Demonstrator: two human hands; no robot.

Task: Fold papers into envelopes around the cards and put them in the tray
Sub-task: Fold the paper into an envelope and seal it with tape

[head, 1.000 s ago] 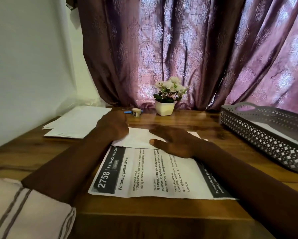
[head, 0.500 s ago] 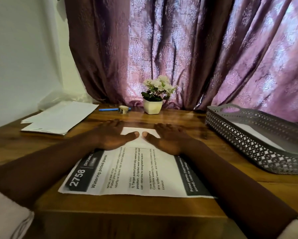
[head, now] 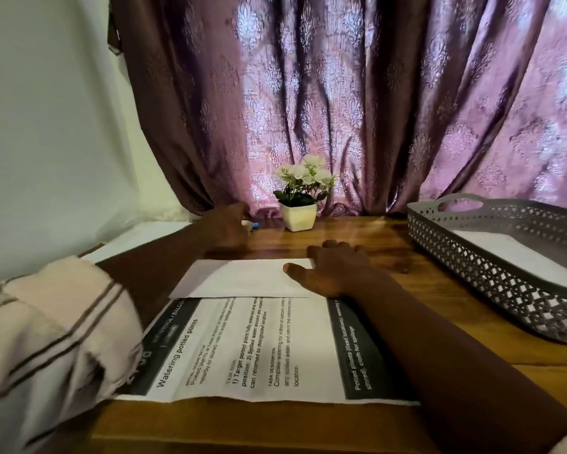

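A folded white paper (head: pixel 242 279) lies flat on the wooden table, its near edge overlapping a printed sheet (head: pixel 252 348). My right hand (head: pixel 333 271) rests flat on the folded paper's right end, fingers spread. My left hand (head: pixel 228 226) is stretched out to the far side of the table, over a small tape roll and blue pen (head: pixel 252 225); whether it grips anything is blurred. The grey lattice tray (head: pixel 491 267) stands at the right with a white folded paper (head: pixel 518 257) inside. No card is visible.
A stack of white sheets (head: pixel 144 235) lies at the far left beside the wall. A small white pot of flowers (head: pixel 300 204) stands at the back centre before a purple curtain. The table's front edge runs along the bottom.
My left hand left the folded paper and reached forward to the tape and pen at the back. My right hand stays pressed on the paper, now further right. The camera view shifted.
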